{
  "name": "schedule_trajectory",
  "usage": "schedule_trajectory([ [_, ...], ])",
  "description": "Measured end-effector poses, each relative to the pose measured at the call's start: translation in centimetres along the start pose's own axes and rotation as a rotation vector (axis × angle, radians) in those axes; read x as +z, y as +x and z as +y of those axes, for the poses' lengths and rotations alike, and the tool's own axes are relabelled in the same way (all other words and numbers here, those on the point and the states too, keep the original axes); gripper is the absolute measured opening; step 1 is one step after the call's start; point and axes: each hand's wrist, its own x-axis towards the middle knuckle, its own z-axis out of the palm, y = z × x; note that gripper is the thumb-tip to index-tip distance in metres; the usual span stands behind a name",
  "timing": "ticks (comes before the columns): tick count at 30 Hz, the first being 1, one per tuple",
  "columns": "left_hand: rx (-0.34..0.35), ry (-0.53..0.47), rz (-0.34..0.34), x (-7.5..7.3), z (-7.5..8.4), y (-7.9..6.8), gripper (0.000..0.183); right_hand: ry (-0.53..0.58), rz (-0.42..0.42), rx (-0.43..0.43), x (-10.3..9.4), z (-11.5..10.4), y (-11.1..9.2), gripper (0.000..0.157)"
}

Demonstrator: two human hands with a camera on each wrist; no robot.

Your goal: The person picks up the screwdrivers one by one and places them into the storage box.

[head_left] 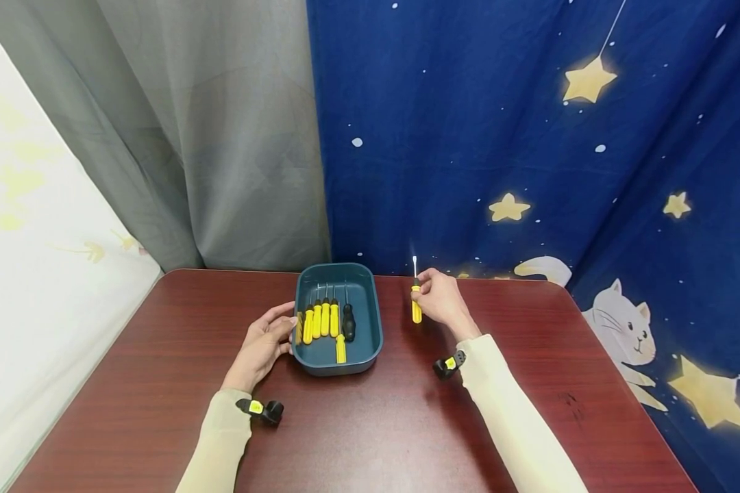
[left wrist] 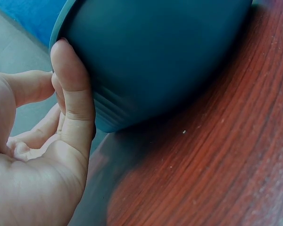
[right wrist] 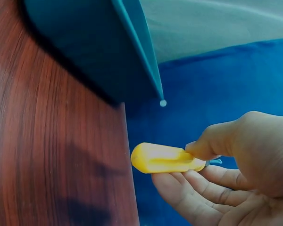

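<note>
My left hand [head_left: 260, 346] holds the left wall of a dark teal plastic bin [head_left: 359, 357], thumb and a finger at the rim, as the left wrist view also shows. Inside the bin several yellow-handled screwdrivers [head_left: 325, 320] lie side by side, blades toward the back. Beside them is a black-handled screwdriver [head_left: 349, 324], and nearer the front a yellow handle [head_left: 341, 349] lies lower than the others. To the right of the bin, my right hand [head_left: 442, 299] pinches a yellow-handled screwdriver [right wrist: 162, 158] between thumb and fingers. Its flat blade points toward the back curtain.
The bin stands on a reddish-brown wooden table [head_left: 358, 438], close to its back edge. Behind hang a grey curtain [head_left: 247, 137] and a blue curtain with stars [head_left: 444, 123]; white fabric [head_left: 37, 239] hangs at the left.
</note>
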Motion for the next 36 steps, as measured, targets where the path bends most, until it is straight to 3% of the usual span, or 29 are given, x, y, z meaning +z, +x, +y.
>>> schedule_trajectory([
  [16,-0.002,0.002,0.005,0.0,0.0,0.2,0.060,-0.005,-0.055,-0.053,0.7,-3.3,0.1,0.034],
  [36,-0.001,0.003,-0.003,0.0,0.0,0.0,0.056,-0.158,-0.157,-0.107,1.8,-6.2,0.7,0.033],
])
